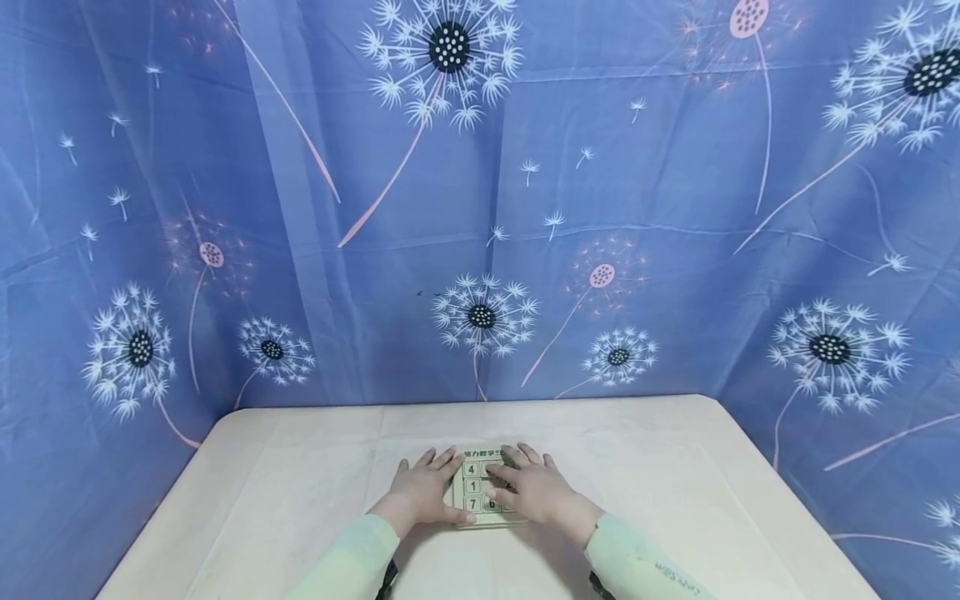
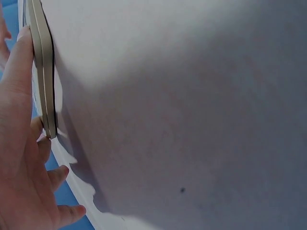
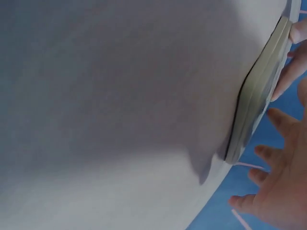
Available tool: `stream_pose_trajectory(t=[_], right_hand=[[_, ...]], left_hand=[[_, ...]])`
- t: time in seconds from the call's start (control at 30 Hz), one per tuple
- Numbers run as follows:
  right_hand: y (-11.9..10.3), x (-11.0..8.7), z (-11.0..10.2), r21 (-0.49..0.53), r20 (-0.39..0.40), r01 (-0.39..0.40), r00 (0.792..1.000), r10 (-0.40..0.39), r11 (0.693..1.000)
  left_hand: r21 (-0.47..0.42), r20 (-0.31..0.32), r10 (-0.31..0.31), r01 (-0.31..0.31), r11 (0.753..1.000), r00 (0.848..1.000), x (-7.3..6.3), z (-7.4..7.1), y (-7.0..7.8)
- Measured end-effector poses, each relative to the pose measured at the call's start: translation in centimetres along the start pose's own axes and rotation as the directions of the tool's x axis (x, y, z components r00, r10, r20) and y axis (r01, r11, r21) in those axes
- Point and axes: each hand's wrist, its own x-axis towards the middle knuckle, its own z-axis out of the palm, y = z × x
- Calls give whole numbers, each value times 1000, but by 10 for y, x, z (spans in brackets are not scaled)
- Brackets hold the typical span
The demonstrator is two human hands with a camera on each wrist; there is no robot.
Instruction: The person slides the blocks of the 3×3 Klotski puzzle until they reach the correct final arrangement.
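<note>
A pale number-tile puzzle board [image 1: 492, 525] lies on the table, its top printed with characters. Tiles with 4, 1, 7 and 6 show between the hands. My left hand [image 1: 422, 492] spans the board's left side, thumb at the near-left corner, fingers spread by the far-left corner. In the left wrist view the thumb rests along the board's rim [image 2: 46, 72]. My right hand [image 1: 546, 490] reaches over the right part of the board, fingers spread, thumb and index finger over the middle tiles. The right-hand tiles are mostly hidden under it.
The table [image 1: 300, 500] has a pale cover with faint creases. Blue cloth [image 1: 480, 208] with dandelion prints hangs behind it and along both sides. Pale green sleeves [image 1: 637, 554] cover the forearms, and dark straps show under the wrists.
</note>
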Motion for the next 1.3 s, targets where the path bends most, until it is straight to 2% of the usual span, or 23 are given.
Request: stream_pose_trajectory(t=[0.27, 0.57, 0.83, 1.07, 1.3], right_hand=[[1, -7, 0, 34, 5, 12, 1000, -12, 999], [0, -18, 0, 23, 15, 38, 999, -39, 999], [1, -22, 0, 21, 12, 57, 998, -57, 998], [-2, -18, -6, 20, 11, 67, 998, -67, 998], [-6, -2, -2, 9, 17, 58, 998, -58, 998]], left_hand=[[6, -8, 5, -5, 1000, 1000, 0, 1, 0], [9, 0, -9, 9, 1000, 1000, -2, -3, 3], [5, -11, 3, -3, 1000, 1000, -4, -5, 2], [-4, -13, 7, -7, 1000, 1000, -5, -8, 3], [1, 0, 3, -3, 1000, 1000, -3, -5, 3]])
